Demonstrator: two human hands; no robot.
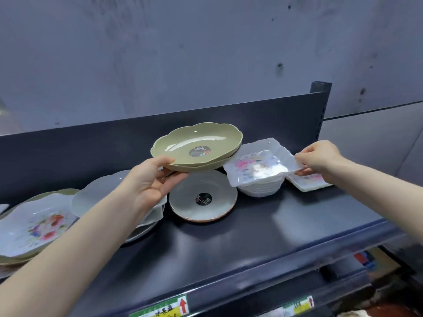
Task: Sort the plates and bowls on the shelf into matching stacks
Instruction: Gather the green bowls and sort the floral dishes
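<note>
Your left hand (148, 180) grips two green scalloped bowls (196, 144); your right hand (318, 159) pinches a floral square dish (256, 168).

Setting: a shop, probably a housewares aisle. Evidence: a dark metal display shelf (240, 243) on a slotted upright (320, 115), price labels (161, 308) with red arrows on its front edge, and round product stickers (198, 152) on stacked dishes (258, 188).
</note>
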